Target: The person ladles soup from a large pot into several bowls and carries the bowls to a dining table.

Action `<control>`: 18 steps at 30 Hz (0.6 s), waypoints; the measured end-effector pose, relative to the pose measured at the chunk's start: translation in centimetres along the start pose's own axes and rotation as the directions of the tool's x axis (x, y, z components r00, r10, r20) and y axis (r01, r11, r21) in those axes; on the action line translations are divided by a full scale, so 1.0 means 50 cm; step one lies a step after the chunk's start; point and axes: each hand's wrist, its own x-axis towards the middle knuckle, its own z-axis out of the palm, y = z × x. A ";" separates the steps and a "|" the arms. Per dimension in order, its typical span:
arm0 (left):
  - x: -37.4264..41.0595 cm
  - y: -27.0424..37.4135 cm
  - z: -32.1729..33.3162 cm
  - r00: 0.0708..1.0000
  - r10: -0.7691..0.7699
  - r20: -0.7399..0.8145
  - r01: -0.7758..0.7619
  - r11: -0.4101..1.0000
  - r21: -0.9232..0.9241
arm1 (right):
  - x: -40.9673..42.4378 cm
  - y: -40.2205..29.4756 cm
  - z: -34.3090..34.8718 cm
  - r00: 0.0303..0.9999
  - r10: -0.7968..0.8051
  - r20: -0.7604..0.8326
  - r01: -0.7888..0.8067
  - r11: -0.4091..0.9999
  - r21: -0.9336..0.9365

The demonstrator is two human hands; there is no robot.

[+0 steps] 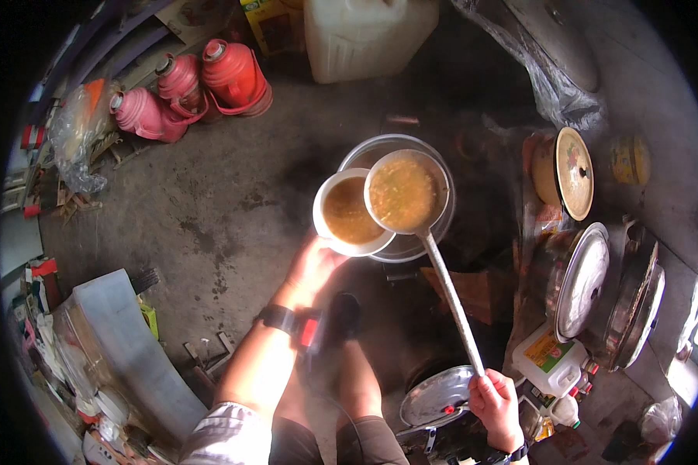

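Observation:
My left hand (320, 261) holds a white bowl (349, 215) from below and the side; brown soup with bits fills much of it. In my right hand (494, 404) is the end of a long metal handle, whose large ladle (405, 190) is full of yellowish-brown soup with pieces. The ladle's rim overlaps the bowl's right edge as seen from above; whether they touch, I cannot tell. Beneath both stands a round metal pot (392, 254), its inside mostly hidden. A metal lid (433, 398) with a red knob lies just left of my right hand.
Several red thermos flasks (235, 75) stand at the upper left. A large translucent plastic jerrycan (366, 40) is at the top. On the right are an enamel pot with a patterned lid (574, 174), a metal-lidded pot (584, 282) and a white plastic jug (549, 360). My legs are below.

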 end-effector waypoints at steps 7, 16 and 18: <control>-0.006 0.003 0.062 0.998 0.019 0.053 -0.021 0.999 0.030 | 0.020 0.024 0.003 0.996 -0.082 -0.018 0.076 0.971 -0.226; -0.039 0.031 0.074 0.999 0.043 -0.002 -0.043 0.998 0.049 | 0.035 0.047 0.019 0.756 -0.653 0.046 0.423 0.434 -0.796; -0.044 0.037 0.065 0.999 0.034 0.003 -0.034 0.999 0.036 | 0.036 0.062 0.013 0.818 -0.575 0.004 0.404 0.569 -0.716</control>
